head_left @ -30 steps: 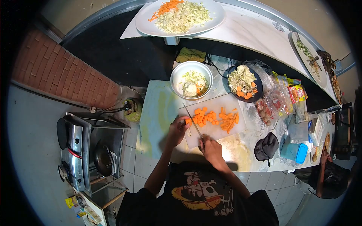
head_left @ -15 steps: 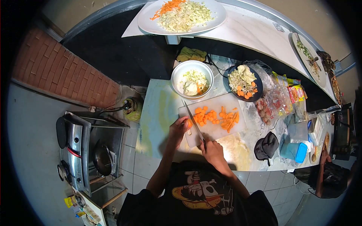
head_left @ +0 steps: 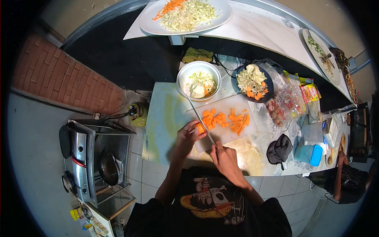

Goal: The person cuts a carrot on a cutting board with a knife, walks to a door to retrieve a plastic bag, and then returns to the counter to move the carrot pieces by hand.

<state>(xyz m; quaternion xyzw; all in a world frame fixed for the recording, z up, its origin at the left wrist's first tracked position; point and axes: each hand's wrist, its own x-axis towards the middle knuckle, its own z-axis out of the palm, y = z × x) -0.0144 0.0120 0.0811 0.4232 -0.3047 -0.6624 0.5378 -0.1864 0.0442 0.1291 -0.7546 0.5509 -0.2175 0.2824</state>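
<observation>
My left hand [head_left: 187, 138] is closed around a piece of carrot [head_left: 200, 128] over the left part of a white cutting board [head_left: 227, 106]. In my right hand [head_left: 226, 161], closed on its handle, is a long knife [head_left: 201, 119]; the blade slants up and left beside the carrot piece, its tip near the bowl. Sliced carrots [head_left: 214, 119] and longer carrot sticks [head_left: 239, 121] lie on the board. Just behind the board stands a white bowl [head_left: 181, 83] with chopped vegetables and a pale lump. To its right is a dark plate [head_left: 270, 86] with bean sprouts and carrot slices.
A large oval plate [head_left: 146, 24] of shredded vegetables stands on the raised shelf. Plastic bags [head_left: 287, 103], a black cloth item [head_left: 279, 151] and a blue-lidded container [head_left: 316, 155] are at the right. Another person's arm [head_left: 338, 179] shows far right; a stove [head_left: 79, 154] stands left.
My left hand and the carrot piece have shifted slightly right. The knife has moved up and left, and it is tilted more to the left. The view has shifted a little.
</observation>
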